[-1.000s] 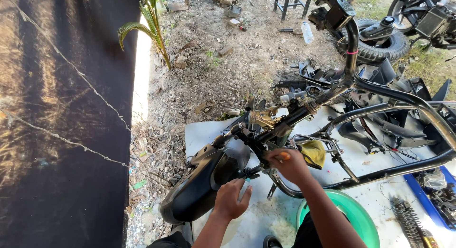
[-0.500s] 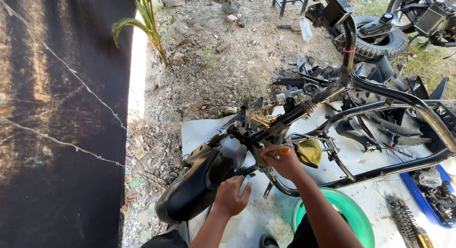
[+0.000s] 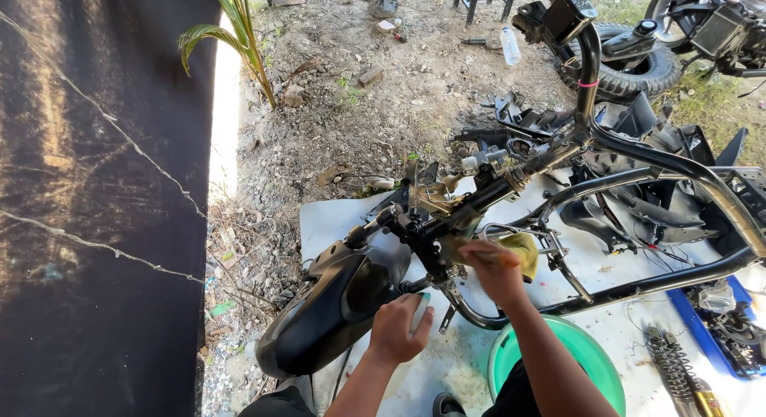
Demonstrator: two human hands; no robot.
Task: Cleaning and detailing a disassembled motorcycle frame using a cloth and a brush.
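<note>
In the head view, the person's right hand [image 3: 493,267] was closed around a yellow cloth [image 3: 520,251] and what looked like a thin stick or brush handle, pressed against the steering neck of a stripped black motorcycle frame [image 3: 678,168]. The cloth bulged out to the right of the fingers, just beside a frame tube. The left hand [image 3: 396,331] lay lower, its grip curled shut on a small pale-tipped object [image 3: 422,305] that I could not identify; it sat just beside the black front fender [image 3: 335,305], near the bottom of the neck.

The frame lay tilted across a white sheet [image 3: 335,217] spread on the ground, with the fender end toward the lower left and the long tubes running off to the right. A green plastic basin [image 3: 586,357] stood on the sheet below the right forearm, partly hidden by it. A coiled shock absorber [image 3: 674,369] lay to the right of the basin, and a blue tray [image 3: 702,333] of small parts sat beyond it at the edge. Loose black body panels [image 3: 638,122] were piled behind the frame. A tyre [image 3: 630,70] and a clear plastic bottle [image 3: 511,46] lay on the bare dirt farther back. A young palm plant [image 3: 243,38] grew beside a dark wall [image 3: 96,209] on the left.
</note>
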